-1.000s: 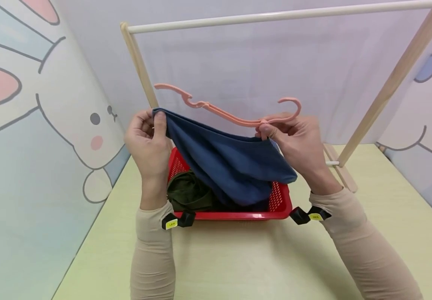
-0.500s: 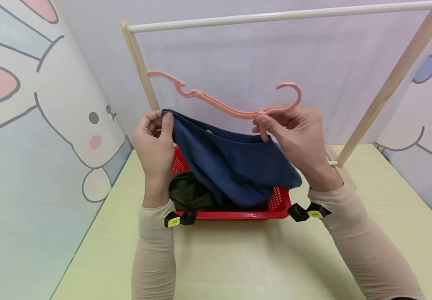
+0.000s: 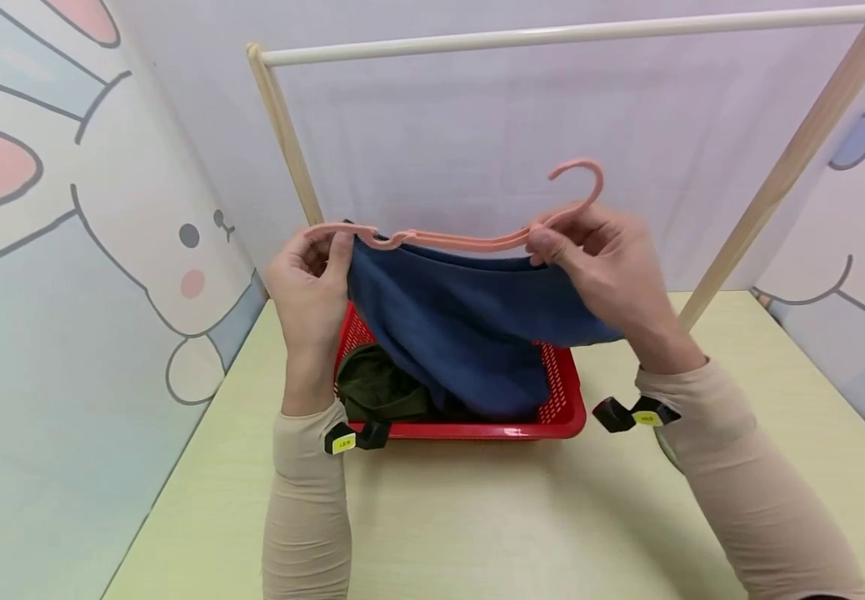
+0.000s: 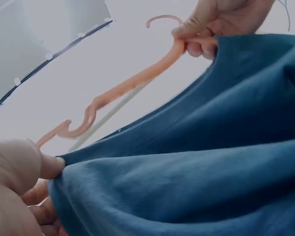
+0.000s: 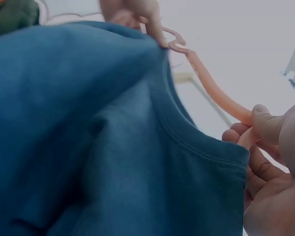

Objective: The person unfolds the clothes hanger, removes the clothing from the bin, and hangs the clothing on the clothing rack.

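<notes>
Pale wood-look table [image 3: 470, 517], white backdrop, wall panels [image 3: 177, 192] printed with cartoon animals on both sides. Clothes rack [image 3: 575, 35] stands toward the back: white crossbar, wooden uprights. Red basket [image 3: 477, 431] with perforated walls sits on the table ahead of the person; dark green cloth [image 3: 380, 387] lies in its left part. Blue garment [image 3: 462, 325] is held up over the basket, neckline on top, lower folds hanging down in front of the basket opening. Left hand [image 3: 308, 292]: thumb and fingers pinching the garment's neckline at its left end. Right hand [image 3: 612, 267]: thumb and fingers pinching the pink hanger [image 3: 470, 242] near the base of its hook, hook pointing up. Hanger's long arm runs along the neckline to the left hand, notch near that end; can't tell if its tip touches the fingers. Other arm dips behind the neckline edge at the right hand, per the right wrist view; its end is hidden. Both forearms in beige sleeves [image 3: 305, 517], black wrist units [image 3: 372, 435] strapped on.
</notes>
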### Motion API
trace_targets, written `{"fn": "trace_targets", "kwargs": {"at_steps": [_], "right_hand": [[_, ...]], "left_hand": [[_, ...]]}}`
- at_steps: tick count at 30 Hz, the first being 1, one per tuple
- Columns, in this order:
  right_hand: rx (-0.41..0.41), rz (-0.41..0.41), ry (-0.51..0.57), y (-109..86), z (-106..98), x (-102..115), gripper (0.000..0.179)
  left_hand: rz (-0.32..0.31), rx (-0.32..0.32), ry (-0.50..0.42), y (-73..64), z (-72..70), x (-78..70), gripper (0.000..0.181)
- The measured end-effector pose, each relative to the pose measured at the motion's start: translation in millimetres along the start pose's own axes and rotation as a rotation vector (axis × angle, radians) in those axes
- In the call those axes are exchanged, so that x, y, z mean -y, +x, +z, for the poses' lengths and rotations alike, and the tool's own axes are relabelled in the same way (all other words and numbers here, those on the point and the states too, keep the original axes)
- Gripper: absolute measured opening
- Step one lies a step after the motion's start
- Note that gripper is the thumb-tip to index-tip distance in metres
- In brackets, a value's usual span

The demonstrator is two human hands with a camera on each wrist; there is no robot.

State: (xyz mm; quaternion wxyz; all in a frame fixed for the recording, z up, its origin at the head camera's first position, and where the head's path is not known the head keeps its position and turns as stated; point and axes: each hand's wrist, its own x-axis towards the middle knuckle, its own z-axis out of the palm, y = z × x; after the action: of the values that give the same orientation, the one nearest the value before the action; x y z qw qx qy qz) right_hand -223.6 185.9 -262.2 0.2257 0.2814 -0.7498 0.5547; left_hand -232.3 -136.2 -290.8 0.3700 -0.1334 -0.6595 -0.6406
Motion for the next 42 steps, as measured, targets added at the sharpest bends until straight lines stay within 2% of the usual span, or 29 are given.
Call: {"fn": "trace_targets", "kwargs": {"at_steps": [4, 8, 10, 13, 16, 21, 25, 28, 34, 42], "right_hand": [[-0.046, -0.014, -0.038, 8.1, -19, 17, 0.013], [-0.088, 0.034, -0.166, 8.4, -42, 32, 0.014], [-0.114, 0.067, -0.231, 3.4, -53, 37, 0.016], [-0.156, 0.125, -0.284, -8.6, -64, 39, 0.019], [-0.184, 0.181, -0.289, -21.2, -67, 37, 0.021], [-0.206, 0.259, -0.24, -35.5, -66, 33, 0.024], [-0.189, 0.297, -0.207, -42.2, -65, 32, 0.024], [-0.184, 0.307, -0.223, -46.6, -61, 31, 0.022], [-0.232, 0.353, -0.29, -46.6, -52, 30, 0.021], [-0.267, 0.409, -0.321, -49.5, -62, 24, 0.014]], "left_hand": [[-0.051, 0.112, 0.006, -0.9, -2.6, -0.5, 0.018], [-0.091, 0.291, 0.073, -2.0, -3.0, -1.8, 0.021], [-0.1, 0.383, 0.098, -2.8, -0.1, -2.2, 0.02], [-0.103, 0.487, 0.125, -4.5, 6.7, -1.5, 0.016], [-0.109, 0.54, 0.133, -7.5, 13.8, 0.1, 0.012], [-0.1, 0.575, 0.125, -13.3, 19.0, -1.6, 0.009], [-0.099, 0.558, 0.121, -14.8, 15.4, -3.8, 0.01], [-0.104, 0.546, 0.117, -14.6, 10.8, -4.0, 0.011], [-0.107, 0.542, 0.078, -14.3, 5.3, -4.5, 0.01], [-0.157, 0.488, 0.029, -15.6, 2.5, -3.3, 0.01]]}}
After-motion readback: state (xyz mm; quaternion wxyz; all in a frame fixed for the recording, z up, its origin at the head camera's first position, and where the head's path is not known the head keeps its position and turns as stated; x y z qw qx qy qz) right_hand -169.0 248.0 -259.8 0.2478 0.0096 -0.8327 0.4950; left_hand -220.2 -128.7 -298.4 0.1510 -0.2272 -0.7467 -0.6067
